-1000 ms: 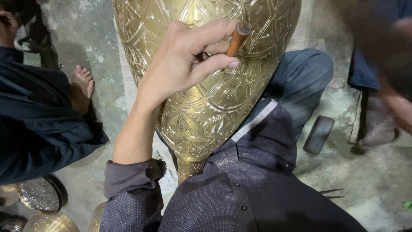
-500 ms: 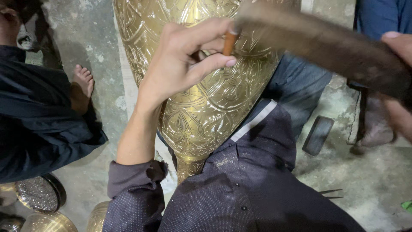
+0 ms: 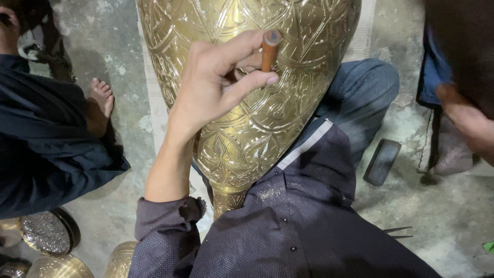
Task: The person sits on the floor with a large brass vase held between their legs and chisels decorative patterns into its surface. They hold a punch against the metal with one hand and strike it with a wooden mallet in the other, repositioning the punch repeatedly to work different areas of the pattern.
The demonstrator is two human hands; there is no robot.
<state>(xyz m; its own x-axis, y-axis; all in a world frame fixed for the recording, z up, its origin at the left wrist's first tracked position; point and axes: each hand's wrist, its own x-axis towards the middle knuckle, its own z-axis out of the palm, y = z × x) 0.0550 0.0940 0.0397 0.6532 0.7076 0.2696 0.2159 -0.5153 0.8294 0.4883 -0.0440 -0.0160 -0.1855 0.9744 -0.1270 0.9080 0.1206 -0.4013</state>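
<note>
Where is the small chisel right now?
In the head view, upper middle: the chisel is pinched in the left hand, its tip against the engraved brass vase that leans across the person's lap.

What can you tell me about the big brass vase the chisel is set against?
The brass vase is large, golden and shiny, its bulging body covered in engraved floral and leaf panels. It narrows to a stem at the bottom of the view, resting against the person's lap; its upper part runs out of view. The left hand lies on its surface, pinching a short chisel whose tip meets the metal.
</note>
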